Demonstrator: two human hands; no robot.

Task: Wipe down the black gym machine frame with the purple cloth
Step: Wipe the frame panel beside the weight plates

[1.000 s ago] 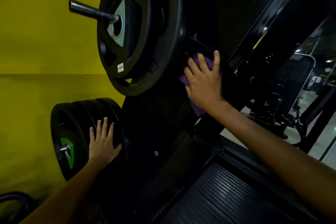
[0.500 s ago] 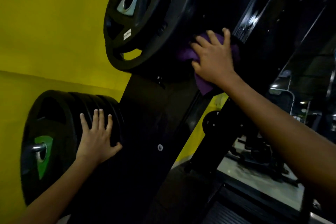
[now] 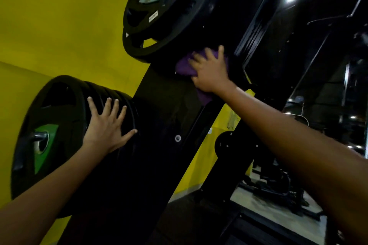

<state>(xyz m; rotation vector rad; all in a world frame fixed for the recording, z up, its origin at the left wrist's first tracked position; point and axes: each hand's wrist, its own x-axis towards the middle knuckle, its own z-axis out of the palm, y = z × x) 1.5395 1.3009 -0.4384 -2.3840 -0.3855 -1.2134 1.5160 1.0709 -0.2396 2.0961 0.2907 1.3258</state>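
Two hands are busy: the right hand (image 3: 209, 71), fingers spread flat, presses the purple cloth (image 3: 184, 65) on the black frame (image 3: 165, 109) under the big top plates (image 3: 171, 16). Fingers could bump them. The left hand (image 3: 105, 125) lies open on the lower plates (image 3: 59, 117).

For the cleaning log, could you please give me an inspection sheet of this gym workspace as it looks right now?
Surface: black machine frame, dark; dirt cannot be judged.
Job's things: purple cloth pressed flat on the frame, just below the upper weight plates.
Clutter: nothing seen.
Hands: right hand spread flat on the cloth; left hand resting open on the lower weight plates.
Cables: nothing seen.
Surroundings: yellow wall; dim gym equipment at right.
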